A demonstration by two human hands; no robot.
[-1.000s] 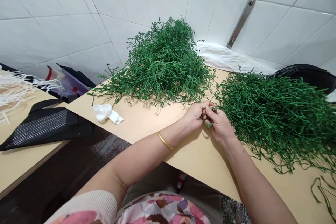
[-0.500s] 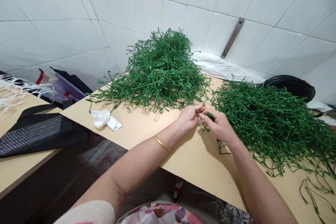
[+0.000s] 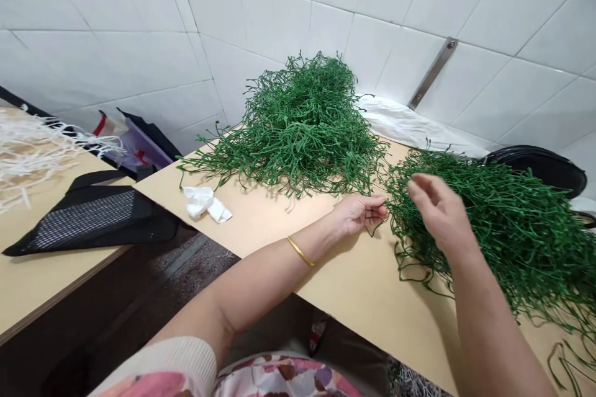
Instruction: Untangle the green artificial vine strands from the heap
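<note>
Glossy white tiles [image 3: 279, 12] back a smooth pale counter [image 3: 363, 279] heaped with wiry green stems [image 3: 507, 242]; one thin stem [image 3: 372, 229] is pinched by the left fingers [image 3: 376, 208], the right fingers [image 3: 426, 189] being held spread open above the heap.

Pile of artificial vine stems [image 3: 298, 127] sits on wooden table [image 3: 279, 223] before tiled wall [image 3: 279, 12], second pile [image 3: 493, 229] to its right, crumpled tissue [image 3: 205, 203] front-left, mesh bag [image 3: 88, 220] and cord fringe [image 3: 28, 155] on side table [image 3: 60, 285] further left.

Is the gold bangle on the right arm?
No, the gold bangle sits on the left forearm, just behind the left hand.
</note>
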